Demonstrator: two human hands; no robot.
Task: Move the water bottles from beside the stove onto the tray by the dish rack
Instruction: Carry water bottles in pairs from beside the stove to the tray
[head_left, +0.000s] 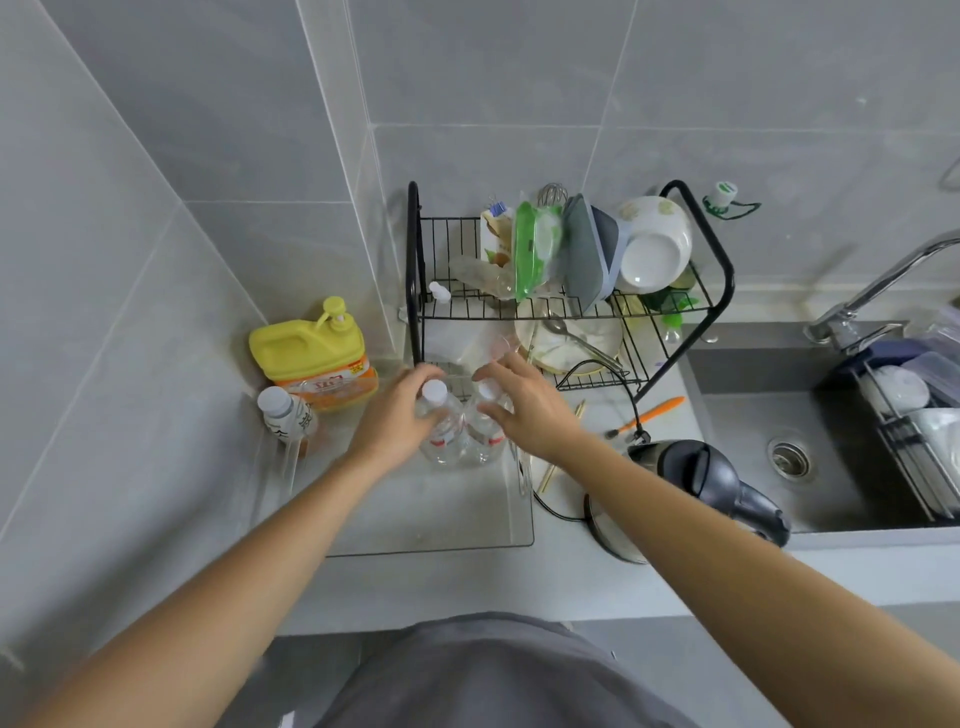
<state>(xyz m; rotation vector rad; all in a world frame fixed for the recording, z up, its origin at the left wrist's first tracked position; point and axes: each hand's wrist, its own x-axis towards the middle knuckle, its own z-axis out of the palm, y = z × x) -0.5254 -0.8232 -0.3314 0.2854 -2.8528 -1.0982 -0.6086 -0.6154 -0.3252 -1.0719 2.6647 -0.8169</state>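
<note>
Standing side by side at the centre of the frame, two clear water bottles with white caps and red labels sit upright at the far end of a clear tray (467, 540), just in front of the black dish rack (571, 306). The left bottle (441, 426) is gripped near its neck by the left hand (400, 415), whose fingers curl round it from the left. The right bottle (485, 431) touches or nearly touches its neighbour; the right hand (524, 410) is over it with fingers spread and loosely bent, the thumb close to the bottle's side, though whether it actually grips cannot be told.

Left of the tray, a yellow detergent jug (311, 353) with a pump stands against the wall, and a small white-capped bottle (285, 415) stands just in front of it. The rack holds white bowls (657, 249), a grey container (592, 254) and a green packet (535, 249) on its upper shelf, with a plate and spoon below. Right of the tray lie chopsticks (563, 447), an orange brush (649, 413) and a dark electric kettle (696, 488) lying tilted beside the sink (753, 467) at the right of the frame, under a chrome tap (883, 286).
</note>
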